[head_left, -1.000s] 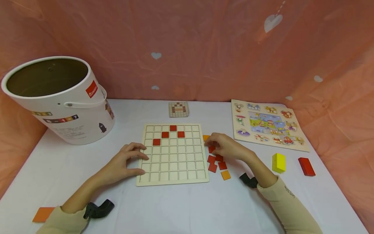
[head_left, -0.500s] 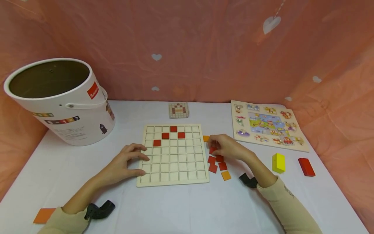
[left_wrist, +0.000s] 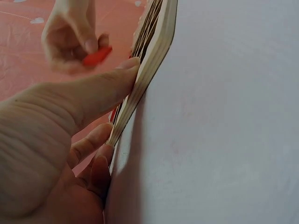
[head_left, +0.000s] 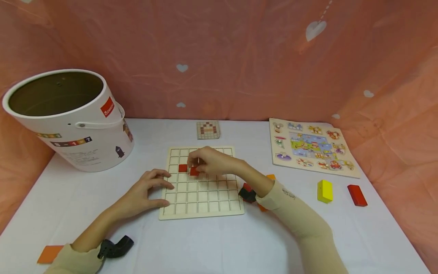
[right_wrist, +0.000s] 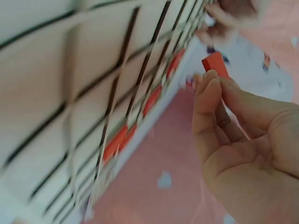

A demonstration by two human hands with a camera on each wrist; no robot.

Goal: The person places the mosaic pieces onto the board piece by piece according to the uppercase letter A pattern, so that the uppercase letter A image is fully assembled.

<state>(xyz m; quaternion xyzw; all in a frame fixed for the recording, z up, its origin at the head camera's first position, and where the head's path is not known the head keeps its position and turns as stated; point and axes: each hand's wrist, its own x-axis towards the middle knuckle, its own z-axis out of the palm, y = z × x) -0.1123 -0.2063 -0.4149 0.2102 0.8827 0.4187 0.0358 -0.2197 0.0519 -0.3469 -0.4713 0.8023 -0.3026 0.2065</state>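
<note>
My right hand (head_left: 215, 161) pinches a red square tile (right_wrist: 216, 65) between thumb and fingertips, over the upper middle of a pale wooden grid board (head_left: 208, 207). Just left of the held tile, another red tile (head_left: 183, 168) lies in a square of the board. The right hand covers the other red tiles in the head view; part of that row of tiles shows blurred in the right wrist view. My left hand (head_left: 142, 192) rests at the board's left edge, thumb and fingers spread apart, their tips touching the rim.
Behind the board lies a small pattern card (head_left: 208, 130). A white bucket (head_left: 85, 148) stands at the left, and a picture puzzle (head_left: 311, 146) lies at the right. Yellow (head_left: 325, 191) and red (head_left: 357, 195) blocks sit nearer. The right forearm mostly hides the loose tiles beside the board.
My right hand has left the pile of loose tiles and moved left over the board with a red tile. The left hand has stayed at the board's edge.
</note>
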